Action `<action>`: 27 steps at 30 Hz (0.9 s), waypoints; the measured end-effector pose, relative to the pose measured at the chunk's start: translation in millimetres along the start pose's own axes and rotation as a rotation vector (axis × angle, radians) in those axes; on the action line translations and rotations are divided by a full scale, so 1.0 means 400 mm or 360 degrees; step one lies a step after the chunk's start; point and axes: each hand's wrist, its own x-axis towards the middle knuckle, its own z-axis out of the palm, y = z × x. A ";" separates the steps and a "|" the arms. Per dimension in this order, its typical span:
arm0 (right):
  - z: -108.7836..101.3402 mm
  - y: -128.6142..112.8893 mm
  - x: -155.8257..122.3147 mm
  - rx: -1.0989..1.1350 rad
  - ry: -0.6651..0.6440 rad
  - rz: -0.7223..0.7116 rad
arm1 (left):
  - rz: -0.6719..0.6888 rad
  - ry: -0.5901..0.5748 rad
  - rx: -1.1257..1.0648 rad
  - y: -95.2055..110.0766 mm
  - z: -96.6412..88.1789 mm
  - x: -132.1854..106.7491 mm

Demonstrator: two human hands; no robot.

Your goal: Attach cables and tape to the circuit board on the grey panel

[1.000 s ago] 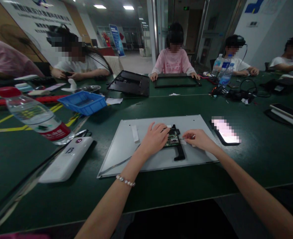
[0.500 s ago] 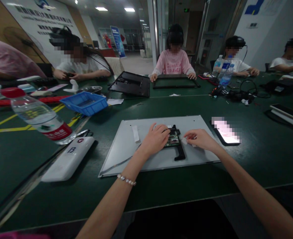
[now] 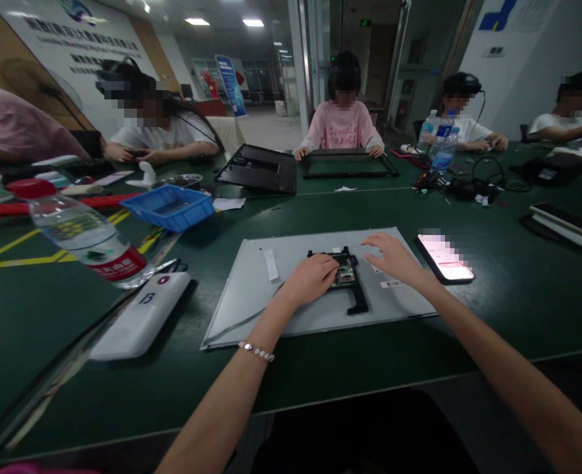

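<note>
A flat silvery-white panel (image 3: 251, 303) lies before me. On it sits a black plastic bracket (image 3: 357, 299) with a green circuit board (image 3: 344, 276) inside. My left hand (image 3: 311, 280) is closed over the left side of the board and bracket, fingers bent and pressed together, covering part of them. To the right of the bracket, my right hand (image 3: 392, 257) hovers above the panel with its thumb and fingers apart and nothing visible between them. A white strip (image 3: 270, 264) lies left of my left hand, and a thin cable (image 3: 239, 324) runs out from beneath it.
A lit phone (image 3: 444, 258) lies right of the panel. On the left are a white power bank (image 3: 143, 316), a red-capped water bottle (image 3: 88, 237) and a blue tray (image 3: 170, 207). Across the green table, a person holds a black frame (image 3: 350, 176) beside a black cover (image 3: 259, 169).
My right hand has lifted up and away from the panel, and its fingers have spread. A small white piece at its fingertips no longer shows. My left index finger has come down onto the board.
</note>
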 end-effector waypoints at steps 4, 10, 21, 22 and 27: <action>0.046 -0.043 0.088 -0.0073 -0.0210 -0.0278 | 0.0025 0.0012 -0.0020 -0.003 0.003 -0.001; 0.090 -0.064 0.160 -0.0121 -0.0288 -0.0156 | 0.0012 0.0041 -0.0014 -0.004 0.008 -0.006; 0.018 0.050 0.033 -0.0120 -0.0128 0.0046 | 0.0012 0.0029 0.0034 -0.004 0.007 -0.008; 0.024 0.059 0.023 -0.0061 -0.0107 0.0062 | 0.0007 0.0026 0.0040 -0.004 0.008 -0.009; 0.043 0.079 0.008 0.0052 0.0091 0.0115 | -0.0027 0.0022 0.0057 0.003 0.003 -0.011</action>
